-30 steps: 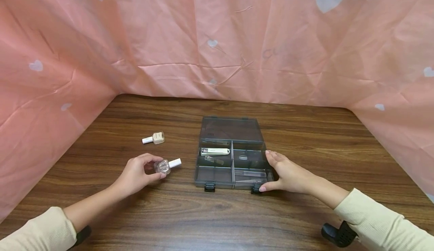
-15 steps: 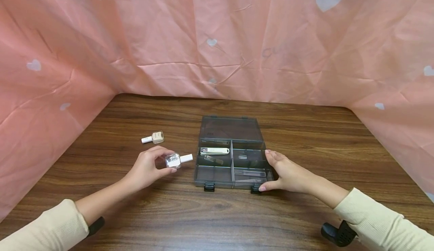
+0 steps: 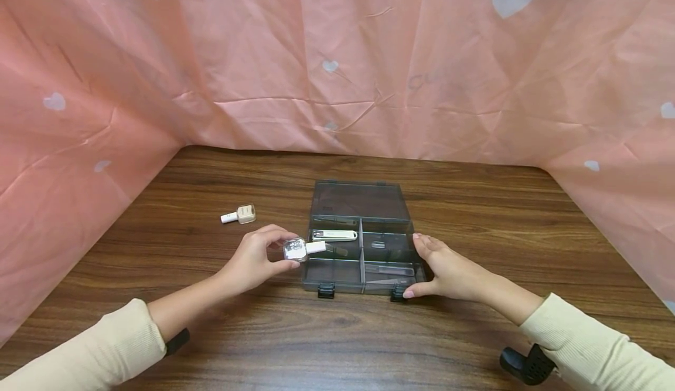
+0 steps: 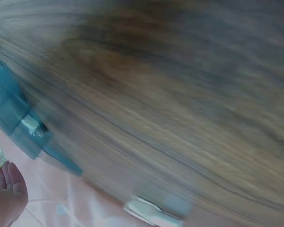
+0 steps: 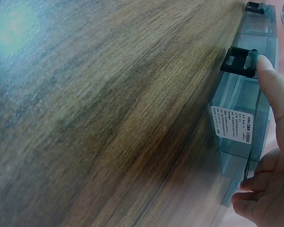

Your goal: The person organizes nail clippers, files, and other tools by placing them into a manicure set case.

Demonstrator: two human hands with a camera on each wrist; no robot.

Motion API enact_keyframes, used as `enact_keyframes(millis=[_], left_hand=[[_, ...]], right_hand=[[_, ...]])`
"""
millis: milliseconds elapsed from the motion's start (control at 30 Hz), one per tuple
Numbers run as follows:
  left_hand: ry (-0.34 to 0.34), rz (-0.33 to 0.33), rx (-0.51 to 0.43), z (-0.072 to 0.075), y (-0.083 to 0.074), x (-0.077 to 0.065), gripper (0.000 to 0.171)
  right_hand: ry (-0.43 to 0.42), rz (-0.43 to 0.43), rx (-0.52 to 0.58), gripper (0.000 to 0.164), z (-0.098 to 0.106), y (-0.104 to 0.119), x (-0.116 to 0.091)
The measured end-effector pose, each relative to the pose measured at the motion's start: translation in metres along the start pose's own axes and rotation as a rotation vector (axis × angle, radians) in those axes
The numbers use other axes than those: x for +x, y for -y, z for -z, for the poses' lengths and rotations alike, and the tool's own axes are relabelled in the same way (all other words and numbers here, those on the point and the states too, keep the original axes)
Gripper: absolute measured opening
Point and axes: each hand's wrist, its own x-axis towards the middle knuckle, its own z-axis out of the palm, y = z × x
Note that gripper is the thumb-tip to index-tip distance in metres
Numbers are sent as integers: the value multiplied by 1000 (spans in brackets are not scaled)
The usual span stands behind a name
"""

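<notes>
Between thumb and fingers, my left hand pinches a clear nail polish bottle with a white cap. The bottle is raised by the left edge of a dark see-through compartment box, its cap reaching over the left compartments. My right hand grips the box's right side, thumb at a front latch. The box lid is laid back. Inside lie a nail clipper, a flat clear-handled tool and small pieces too dim to name.
A beige nail polish bottle with a white cap lies on its side on the wooden table, left of the box. Pink cloth with white hearts hangs round the back and sides.
My left hand has lifted the clear nail polish bottle off the table and carried it right, up to the box. The right hand and box have stayed in place.
</notes>
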Motion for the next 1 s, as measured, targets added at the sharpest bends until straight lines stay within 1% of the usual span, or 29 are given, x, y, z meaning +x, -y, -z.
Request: enact_keyframes(millis=[367,500,600,733,867,1000], left_hand=[[36,-54,-21,-20,-13,12,39],[57,-87,-11,-29,-17,16,37],[80,-118,10,-35,-20,18,36],[121,-139,43,-42,-23,21,36],[155,-137,87,-46,-26,24,35],[183,-130,133,-46,-28,27,34]], right_hand=[[11,-8,2,108,1,1,-1],[8,-3,7,108,1,1,-2],[4,-2,11,108,1,1,-2],[3,-4,14,108,1,1,-3],[0,-3,16,108,1,1,-3],[-2,1,13,108,1,1,-2]])
